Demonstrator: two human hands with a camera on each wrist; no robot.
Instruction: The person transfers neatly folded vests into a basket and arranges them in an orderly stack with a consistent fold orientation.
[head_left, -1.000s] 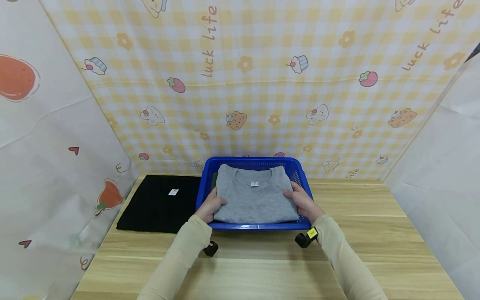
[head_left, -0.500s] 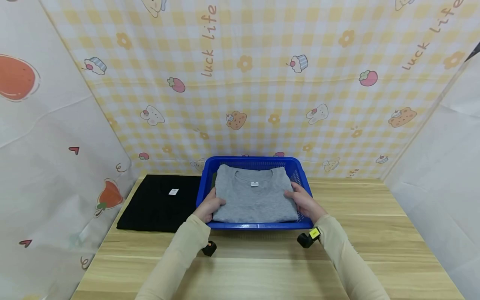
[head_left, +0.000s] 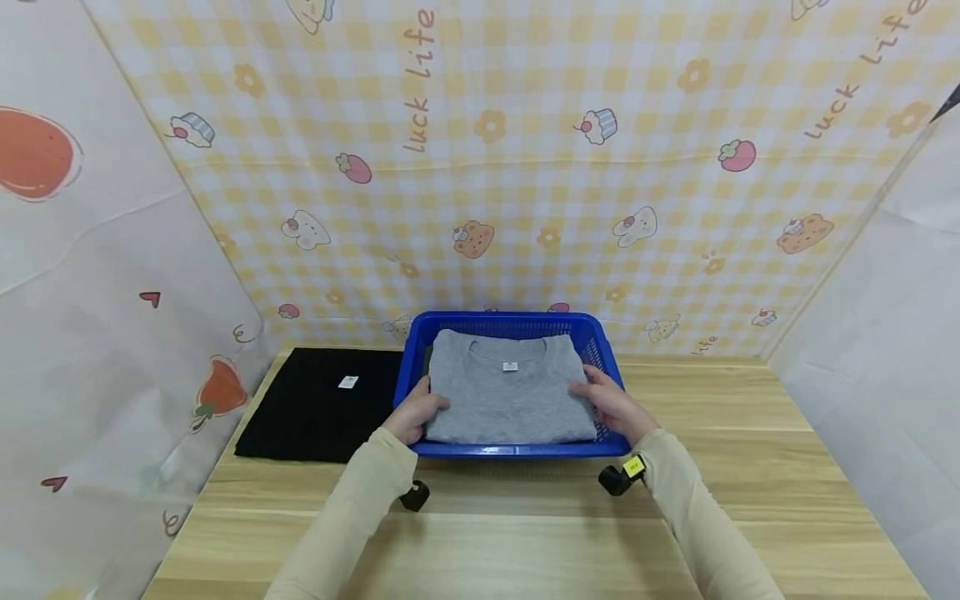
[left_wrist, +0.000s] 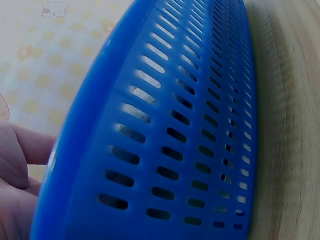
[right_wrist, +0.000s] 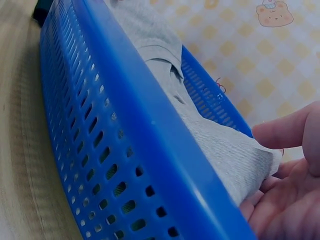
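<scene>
A folded grey T-shirt (head_left: 510, 404) lies in a blue plastic basket (head_left: 517, 452), its collar and white label facing up. At its left edge, my left hand (head_left: 416, 410) holds the cloth with the thumb on top; in the left wrist view that hand (left_wrist: 17, 170) is partly hidden behind the basket wall (left_wrist: 165, 135). My right hand (head_left: 613, 404) pinches the shirt's right edge. Closer up in the right wrist view, the grey cloth (right_wrist: 225, 150) sits between the thumb and fingers of that hand (right_wrist: 292, 195). Dark green fabric (head_left: 428, 358) shows beneath the grey shirt.
A folded black T-shirt (head_left: 322, 408) with a white label lies left of the basket on the wooden table (head_left: 510, 542). Behind stands a yellow checked cloth backdrop (head_left: 525, 167), with white patterned sheets at both sides.
Both forearms have shifted slightly outward, and my left hand has edged a little left. The grey T-shirt stays in the basket, almost unmoved, with both hands on its edges.
</scene>
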